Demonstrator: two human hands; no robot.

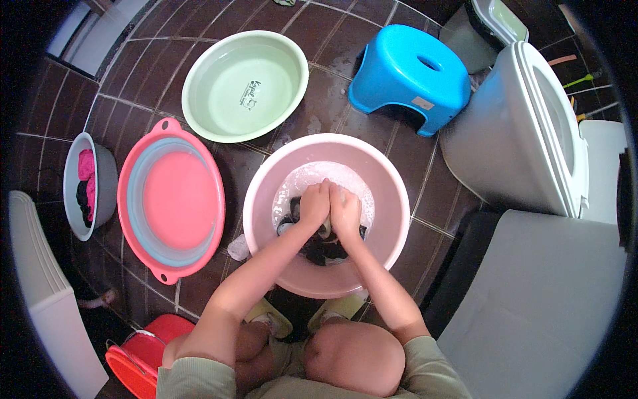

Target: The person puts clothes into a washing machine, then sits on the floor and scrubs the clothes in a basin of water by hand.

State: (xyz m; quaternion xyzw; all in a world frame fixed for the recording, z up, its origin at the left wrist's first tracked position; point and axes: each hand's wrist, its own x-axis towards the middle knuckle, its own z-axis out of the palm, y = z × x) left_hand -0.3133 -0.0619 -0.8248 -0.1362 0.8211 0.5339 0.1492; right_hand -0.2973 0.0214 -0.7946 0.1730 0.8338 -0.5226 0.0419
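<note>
A round pink plastic basin (388,214) stands on the floor right in front of my knees. Foamy water (344,174) covers its bottom, and wet dark cloth (319,253) lies bunched in it. My left hand (315,203) and my right hand (346,208) are pressed together over the middle of the basin, fingers curled. Between them a light, beige-looking piece of fabric (326,229) shows, gripped by both; most of it is hidden by my hands. Whether it belongs to the dark cloth, I cannot tell.
Around the basin are a pale green basin of water (241,85), a blue stool (408,70), a pink collapsible basin (177,199) and a grey basin with pink and black clothes (104,184). A toilet (498,134) stands right; a red bucket (167,326) is lower left. Floor tiles (319,104) look wet.
</note>
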